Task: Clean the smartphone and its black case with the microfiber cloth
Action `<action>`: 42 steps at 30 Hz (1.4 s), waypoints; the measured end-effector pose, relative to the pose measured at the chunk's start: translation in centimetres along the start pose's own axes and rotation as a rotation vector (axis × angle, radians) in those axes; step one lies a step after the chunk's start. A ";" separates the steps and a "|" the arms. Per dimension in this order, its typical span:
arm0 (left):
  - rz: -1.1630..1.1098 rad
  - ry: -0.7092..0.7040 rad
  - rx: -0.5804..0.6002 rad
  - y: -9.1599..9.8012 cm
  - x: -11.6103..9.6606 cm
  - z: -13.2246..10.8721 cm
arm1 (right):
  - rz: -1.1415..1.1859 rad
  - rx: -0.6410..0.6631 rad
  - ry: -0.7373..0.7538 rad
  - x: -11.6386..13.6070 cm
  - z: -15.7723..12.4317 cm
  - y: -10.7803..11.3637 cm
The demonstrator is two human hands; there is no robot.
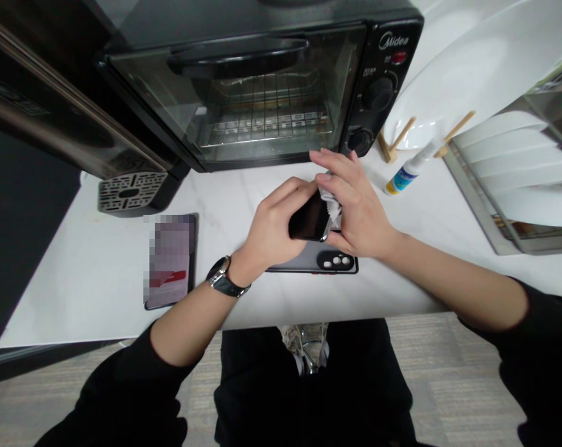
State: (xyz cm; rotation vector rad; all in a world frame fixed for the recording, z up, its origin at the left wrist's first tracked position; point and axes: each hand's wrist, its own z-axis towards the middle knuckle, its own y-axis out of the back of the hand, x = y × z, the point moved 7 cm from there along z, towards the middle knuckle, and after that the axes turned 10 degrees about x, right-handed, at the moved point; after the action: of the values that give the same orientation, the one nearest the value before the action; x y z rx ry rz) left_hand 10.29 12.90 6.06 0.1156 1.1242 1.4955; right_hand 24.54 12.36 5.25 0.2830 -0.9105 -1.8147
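Note:
In my left hand (278, 220), which wears a watch at the wrist, a dark-screened phone (309, 218) is gripped above the counter. My right hand (358, 211) holds a crumpled white cloth or tissue (331, 205) against the phone's right end, with its fingers bent over it. Beneath both hands a phone case (303, 257) with camera cutouts lies on the counter, partly covered by my left hand; whether a phone is inside I cannot tell. Off to the right is a spray bottle (408, 171) with a blue and yellow label.
Behind my hands stands a black toaster oven (257, 102). Another phone (171, 261) lies left on the white counter (99, 279), near a machine's drip tray (131, 191). At right are a wooden plate stand (389, 149) and a rack (479, 202) of white dishes.

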 end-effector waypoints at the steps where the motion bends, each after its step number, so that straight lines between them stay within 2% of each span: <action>1: 0.001 -0.003 0.000 -0.1 0.1 0.0 | -0.001 0.010 0.004 0.3 0.0 0.0; 5: 0.034 -0.089 -0.040 -0.1 -0.1 -0.2 | -0.028 0.083 0.133 2.1 -0.6 -0.2; 8: 0.044 -0.068 -0.027 -0.3 0.0 -0.2 | -0.064 0.151 0.210 2.9 -1.1 -0.9; 10: 0.037 -0.072 -0.030 -0.2 -0.1 -0.2 | -0.059 0.139 0.184 2.6 -1.1 -1.0; 15: 0.022 -0.053 -0.020 0.1 -0.5 0.0 | -0.006 -0.030 0.059 0.1 -0.2 0.0; 19: 0.003 -0.020 0.007 0.0 -0.4 0.2 | 0.018 -0.017 0.025 -0.7 0.2 -0.1; 23: 0.025 -0.059 -0.018 -0.1 -0.3 0.0 | 0.019 -0.034 0.075 0.6 -0.2 0.2; 27: 0.044 -0.131 -0.033 -0.1 -0.4 -0.2 | -0.078 0.077 0.228 3.1 -0.9 -0.5; 29: 0.047 -0.144 -0.022 -0.2 -0.4 -0.2 | -0.160 0.079 0.282 3.7 -1.2 -0.7; 31: 0.031 -0.162 -0.050 0.1 -0.6 -0.3 | -0.190 0.002 0.263 3.2 -1.1 -0.4; 35: 0.001 -0.106 -0.039 0.2 -0.7 -0.1 | -0.090 -0.125 0.097 0.5 -0.4 0.4; 39: 0.001 -0.059 -0.007 0.1 -0.6 0.0 | -0.005 -0.079 0.036 -0.5 0.1 0.4; 42: 0.006 -0.081 -0.018 0.1 -0.5 -0.1 | -0.003 -0.063 0.069 0.4 -0.1 0.5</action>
State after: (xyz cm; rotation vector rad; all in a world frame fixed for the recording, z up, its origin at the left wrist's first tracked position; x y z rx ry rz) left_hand 10.29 12.45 6.35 0.1656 1.0458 1.4933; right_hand 24.77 11.82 5.63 0.3060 -0.8034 -1.8219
